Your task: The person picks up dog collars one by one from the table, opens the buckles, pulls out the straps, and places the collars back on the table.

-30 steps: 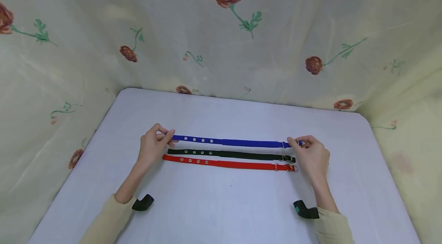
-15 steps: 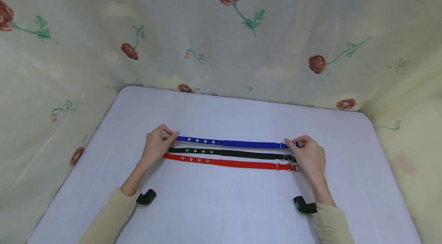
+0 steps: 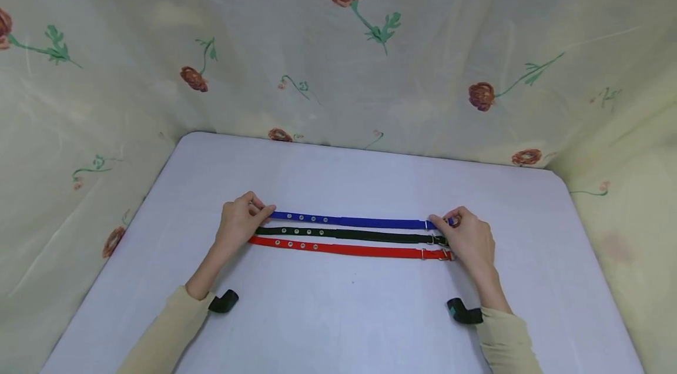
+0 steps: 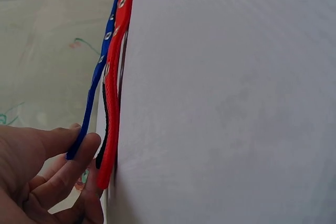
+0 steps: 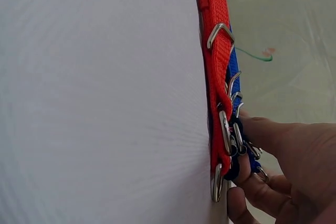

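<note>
A blue collar [image 3: 381, 223] with metal eyelets stretches between both hands, behind the other two. My left hand [image 3: 238, 221] pinches its plain, eyeleted end between thumb and fingers, as the left wrist view shows. At the other end, my right hand [image 3: 471, 239] pinches the blue collar near its buckle; metal rings [image 5: 257, 153] show by those fingers. Just in front lies a black collar [image 3: 381, 237], then a red collar [image 3: 370, 251], both roughly parallel to the blue one. In the right wrist view the red strap [image 5: 215, 72] partly hides the black and blue buckle ends.
All three collars are over a white table [image 3: 338, 315]. A flower-printed curtain [image 3: 423, 68] rises along the table's back and sides. Dark angled pieces [image 3: 224, 301] stick out at both sleeve cuffs.
The blue collar has come slightly toward the black one and shifted a little right at its left end. The right hand has moved slightly left. Both hands keep their pinch.
</note>
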{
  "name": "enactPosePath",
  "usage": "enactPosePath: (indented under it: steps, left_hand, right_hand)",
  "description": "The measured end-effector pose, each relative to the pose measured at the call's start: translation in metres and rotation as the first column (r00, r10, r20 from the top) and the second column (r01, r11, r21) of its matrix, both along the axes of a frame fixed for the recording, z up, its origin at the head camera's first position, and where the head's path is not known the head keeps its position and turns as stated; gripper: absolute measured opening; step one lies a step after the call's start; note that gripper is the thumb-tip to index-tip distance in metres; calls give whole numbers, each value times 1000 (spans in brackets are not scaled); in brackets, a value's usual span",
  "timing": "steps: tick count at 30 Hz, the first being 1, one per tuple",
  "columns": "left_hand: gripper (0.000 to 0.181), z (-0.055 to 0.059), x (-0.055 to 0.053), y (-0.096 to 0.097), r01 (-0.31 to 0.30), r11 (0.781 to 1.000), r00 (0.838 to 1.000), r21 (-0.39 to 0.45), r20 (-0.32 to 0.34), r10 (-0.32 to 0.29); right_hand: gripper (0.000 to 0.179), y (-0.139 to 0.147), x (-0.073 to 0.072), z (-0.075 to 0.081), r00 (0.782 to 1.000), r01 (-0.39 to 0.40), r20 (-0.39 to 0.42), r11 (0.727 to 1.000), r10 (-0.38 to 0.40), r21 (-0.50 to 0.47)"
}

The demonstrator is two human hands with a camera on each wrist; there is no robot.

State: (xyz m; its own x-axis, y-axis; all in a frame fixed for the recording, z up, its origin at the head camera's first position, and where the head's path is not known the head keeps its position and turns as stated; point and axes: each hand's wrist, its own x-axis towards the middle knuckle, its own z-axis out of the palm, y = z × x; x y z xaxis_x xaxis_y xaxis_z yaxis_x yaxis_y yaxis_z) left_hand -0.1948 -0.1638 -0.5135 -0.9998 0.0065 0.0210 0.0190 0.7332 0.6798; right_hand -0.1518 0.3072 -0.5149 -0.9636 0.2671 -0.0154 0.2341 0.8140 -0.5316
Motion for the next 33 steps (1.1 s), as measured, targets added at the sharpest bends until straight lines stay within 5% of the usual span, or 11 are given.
enactPosePath:
  steps: [20,33]
  left_hand:
    - [32,-1,1,8,35,982,999,-185,-35,-42]
    - [34,0,6,15,7,966,999,-260,-50,-21]
  right_hand:
    - [53,-2,-2,1,995,-38,94,999,36,13]
    - [55,-4,-2,2,993,-42,109,997,35,63]
